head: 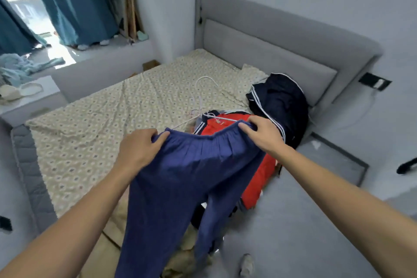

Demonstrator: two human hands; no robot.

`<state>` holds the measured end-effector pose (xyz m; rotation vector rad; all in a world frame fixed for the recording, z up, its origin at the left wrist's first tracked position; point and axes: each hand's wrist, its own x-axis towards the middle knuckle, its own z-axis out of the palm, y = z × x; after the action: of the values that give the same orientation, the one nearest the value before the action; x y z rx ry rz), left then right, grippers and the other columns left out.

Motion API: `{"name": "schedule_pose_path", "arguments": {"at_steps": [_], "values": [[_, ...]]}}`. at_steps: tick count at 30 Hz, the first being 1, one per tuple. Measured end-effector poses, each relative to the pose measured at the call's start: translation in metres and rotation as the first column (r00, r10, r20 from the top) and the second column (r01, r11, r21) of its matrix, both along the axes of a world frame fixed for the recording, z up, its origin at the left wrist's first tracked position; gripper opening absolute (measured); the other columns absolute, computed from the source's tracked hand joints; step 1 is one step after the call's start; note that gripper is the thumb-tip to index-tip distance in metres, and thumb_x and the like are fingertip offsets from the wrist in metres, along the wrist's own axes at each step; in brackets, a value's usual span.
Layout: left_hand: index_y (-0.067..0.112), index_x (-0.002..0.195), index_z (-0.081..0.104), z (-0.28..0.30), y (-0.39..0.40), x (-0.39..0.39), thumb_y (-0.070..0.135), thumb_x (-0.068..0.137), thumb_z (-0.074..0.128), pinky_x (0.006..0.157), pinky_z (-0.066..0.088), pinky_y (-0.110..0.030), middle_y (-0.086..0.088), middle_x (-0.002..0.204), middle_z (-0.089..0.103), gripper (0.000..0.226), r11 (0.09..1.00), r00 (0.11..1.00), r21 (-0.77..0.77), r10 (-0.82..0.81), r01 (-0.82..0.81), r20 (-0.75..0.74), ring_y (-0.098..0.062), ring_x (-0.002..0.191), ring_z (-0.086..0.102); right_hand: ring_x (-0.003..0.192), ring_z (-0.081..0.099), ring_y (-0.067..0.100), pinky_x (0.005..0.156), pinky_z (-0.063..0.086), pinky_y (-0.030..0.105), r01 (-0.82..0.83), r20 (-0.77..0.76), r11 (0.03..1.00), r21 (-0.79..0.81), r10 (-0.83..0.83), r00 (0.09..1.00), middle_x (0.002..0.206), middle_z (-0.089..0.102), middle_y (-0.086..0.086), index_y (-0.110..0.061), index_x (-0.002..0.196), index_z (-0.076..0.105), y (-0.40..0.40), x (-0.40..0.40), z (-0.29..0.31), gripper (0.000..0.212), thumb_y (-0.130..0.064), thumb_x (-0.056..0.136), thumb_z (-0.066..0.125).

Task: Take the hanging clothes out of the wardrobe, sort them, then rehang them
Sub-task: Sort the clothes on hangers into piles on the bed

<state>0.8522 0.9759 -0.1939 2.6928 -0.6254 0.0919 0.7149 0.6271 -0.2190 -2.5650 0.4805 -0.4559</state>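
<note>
I hold up a pair of blue trousers by the elastic waistband over the near side of the bed. My left hand grips the left end of the waistband, my right hand grips the right end, and the legs hang down toward the floor. Behind the trousers a red garment lies on the bed edge with a white hanger beside it. A dark navy jacket with white stripes is heaped against the headboard.
The bed has a patterned sheet and a grey padded headboard. A white nightstand stands at left, teal curtains by the window. Grey floor lies to the right, with a slipper near my feet.
</note>
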Motion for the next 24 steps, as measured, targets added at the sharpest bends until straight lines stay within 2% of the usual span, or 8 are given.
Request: {"name": "schedule_pose_path", "arguments": {"at_steps": [4, 10, 14, 17, 21, 24], "values": [[0.014, 0.067, 0.051, 0.004, -0.105, -0.009, 0.064, 0.099, 0.049, 0.060, 0.043, -0.038, -0.003, 0.068, 0.064, 0.059, 0.993, 0.993, 0.003, -0.117, 0.117, 0.018, -0.035, 0.074, 0.063, 0.076, 0.056, 0.020, 0.067, 0.042, 0.038, 0.130, -0.010, 0.991, -0.015, -0.130, 0.992, 0.075, 0.057, -0.006, -0.025, 0.073, 0.050, -0.089, -0.041, 0.007, 0.044, -0.061, 0.095, 0.057], [0.017, 0.069, 0.056, -0.018, -0.296, -0.012, 0.064, 0.099, 0.048, 0.060, 0.039, -0.036, -0.001, 0.070, 0.063, 0.056, 0.960, 0.960, 0.007, -0.281, 0.281, 0.003, -0.034, 0.080, 0.067, 0.075, 0.057, 0.021, 0.070, 0.049, 0.042, 0.278, -0.038, 0.959, 0.049, -0.276, 0.960, 0.074, 0.059, -0.007, -0.024, 0.072, 0.053, -0.261, -0.079, -0.003, 0.048, -0.069, 0.087, 0.051], [0.019, 0.067, 0.055, -0.034, -0.397, -0.005, 0.067, 0.099, 0.045, 0.060, 0.033, -0.036, 0.004, 0.065, 0.054, 0.059, 0.947, 0.947, -0.023, -0.321, 0.321, -0.017, -0.033, 0.077, 0.064, 0.072, 0.056, 0.018, 0.066, 0.043, 0.038, 0.286, -0.063, 0.958, 0.028, -0.284, 0.957, 0.073, 0.060, -0.007, -0.024, 0.073, 0.054, -0.362, -0.085, -0.004, 0.042, -0.061, 0.093, 0.058], [0.018, 0.067, 0.054, -0.039, -0.462, 0.001, 0.069, 0.097, 0.042, 0.060, 0.034, -0.036, 0.005, 0.066, 0.055, 0.060, 0.941, 0.941, -0.025, -0.337, 0.337, -0.034, -0.032, 0.076, 0.063, 0.074, 0.055, 0.019, 0.065, 0.036, 0.035, 0.278, -0.091, 0.960, -0.002, -0.277, 0.956, 0.076, 0.060, -0.008, -0.023, 0.075, 0.056, -0.425, -0.082, 0.005, 0.037, -0.052, 0.097, 0.062], [0.017, 0.064, 0.048, -0.043, -0.549, 0.013, 0.062, 0.102, 0.046, 0.060, 0.031, -0.037, 0.005, 0.059, 0.046, 0.058, 0.931, 0.929, -0.030, -0.365, 0.364, -0.066, -0.033, 0.074, 0.058, 0.074, 0.056, 0.019, 0.065, 0.041, 0.036, 0.307, -0.106, 0.951, -0.044, -0.310, 0.945, 0.077, 0.060, -0.008, -0.023, 0.076, 0.056, -0.506, -0.070, 0.007, 0.037, -0.053, 0.097, 0.062], [0.015, 0.066, 0.049, -0.052, -0.622, 0.035, 0.061, 0.102, 0.045, 0.058, 0.029, -0.038, 0.004, 0.060, 0.050, 0.059, 0.919, 0.916, -0.050, -0.394, 0.391, -0.070, -0.030, 0.069, 0.054, 0.074, 0.056, 0.020, 0.067, 0.046, 0.040, 0.335, -0.117, 0.940, -0.070, -0.341, 0.933, 0.076, 0.060, -0.006, -0.020, 0.076, 0.056, -0.573, -0.055, 0.005, 0.042, -0.056, 0.097, 0.060]]}}
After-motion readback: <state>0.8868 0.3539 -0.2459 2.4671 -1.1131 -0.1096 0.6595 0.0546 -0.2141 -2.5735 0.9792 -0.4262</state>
